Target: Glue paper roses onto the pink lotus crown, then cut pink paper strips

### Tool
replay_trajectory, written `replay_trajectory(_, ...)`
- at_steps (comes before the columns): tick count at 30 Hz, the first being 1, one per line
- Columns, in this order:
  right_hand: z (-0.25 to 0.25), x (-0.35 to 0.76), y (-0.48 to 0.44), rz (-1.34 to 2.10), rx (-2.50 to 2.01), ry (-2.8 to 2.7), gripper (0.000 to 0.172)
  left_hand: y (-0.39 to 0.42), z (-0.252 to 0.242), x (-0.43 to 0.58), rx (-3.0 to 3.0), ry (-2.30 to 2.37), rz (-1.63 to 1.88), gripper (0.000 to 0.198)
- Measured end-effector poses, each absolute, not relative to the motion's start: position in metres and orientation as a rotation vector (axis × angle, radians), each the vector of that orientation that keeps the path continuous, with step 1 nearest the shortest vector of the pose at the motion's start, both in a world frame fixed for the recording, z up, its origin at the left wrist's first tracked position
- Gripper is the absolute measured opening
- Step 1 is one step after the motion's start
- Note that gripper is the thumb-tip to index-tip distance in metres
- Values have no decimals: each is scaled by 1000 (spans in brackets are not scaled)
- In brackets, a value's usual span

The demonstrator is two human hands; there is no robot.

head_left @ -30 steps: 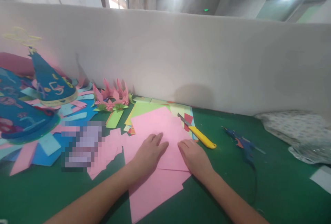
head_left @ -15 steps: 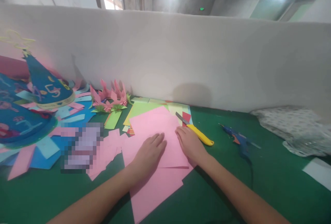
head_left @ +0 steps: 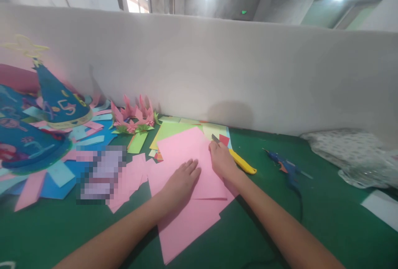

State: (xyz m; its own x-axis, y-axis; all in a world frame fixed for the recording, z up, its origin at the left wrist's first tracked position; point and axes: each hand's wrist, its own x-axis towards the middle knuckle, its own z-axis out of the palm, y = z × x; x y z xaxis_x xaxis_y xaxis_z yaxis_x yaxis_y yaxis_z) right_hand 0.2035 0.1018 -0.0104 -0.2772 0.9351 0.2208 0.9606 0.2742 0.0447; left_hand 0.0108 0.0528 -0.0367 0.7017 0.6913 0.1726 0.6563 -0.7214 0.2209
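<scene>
Pink paper [head_left: 205, 182] lies layered on the green table [head_left: 46, 229] in the head view. The left hand [head_left: 183, 179] rests palm-down on it, fingers extended, gripping nothing; the right hand [head_left: 223, 160], fingers bent, touches its right edge, whether pinching I cannot tell.

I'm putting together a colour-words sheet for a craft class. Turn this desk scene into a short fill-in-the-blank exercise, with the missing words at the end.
1. The colour of the paper under the left hand is ____.
2. The colour of the handle of the utility knife beside the right hand is ____.
3. The colour of the table is ____.
4. In the picture, the crown stands to the ____ of the knife.

Missing words: pink; yellow; green; left.
</scene>
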Motion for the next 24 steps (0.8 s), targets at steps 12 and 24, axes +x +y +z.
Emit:
replay_trajectory(12, -19, 221, 60, -264, -1645, -2452, 25, 47, -28, 14, 2789, 1196, 261, 59)
replay_trajectory(24, -6, 237, 4, 218, -1531, -2342, 25, 45, -31, 15, 2790, 1252, 284, 62)
